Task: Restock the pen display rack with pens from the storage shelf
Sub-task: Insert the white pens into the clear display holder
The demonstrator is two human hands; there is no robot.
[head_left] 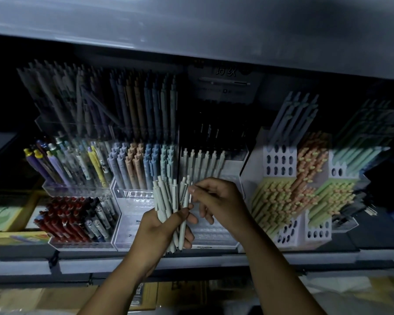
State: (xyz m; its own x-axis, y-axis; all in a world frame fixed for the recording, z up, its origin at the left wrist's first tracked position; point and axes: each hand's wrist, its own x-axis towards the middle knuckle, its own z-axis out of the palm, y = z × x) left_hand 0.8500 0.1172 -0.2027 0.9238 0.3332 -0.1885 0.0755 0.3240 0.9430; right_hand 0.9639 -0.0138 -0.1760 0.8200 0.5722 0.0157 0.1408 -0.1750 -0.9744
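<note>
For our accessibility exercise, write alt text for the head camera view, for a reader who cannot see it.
A left hand grips a bundle of pale pens while the right hand pinches one of them near its top, before a dimly lit display rack crowded with coloured pens.

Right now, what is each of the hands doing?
Left hand: grips a bundle of pale pens.
Right hand: pinches one pen in that bundle.

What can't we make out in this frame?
Head view:
- pen bundle count: left hand covers the barrels.
- whether right hand pinches a pen: its fingers hide the contact.
- dark sign print: dim, blurred.
- back-row pens colours: in shadow.
</note>
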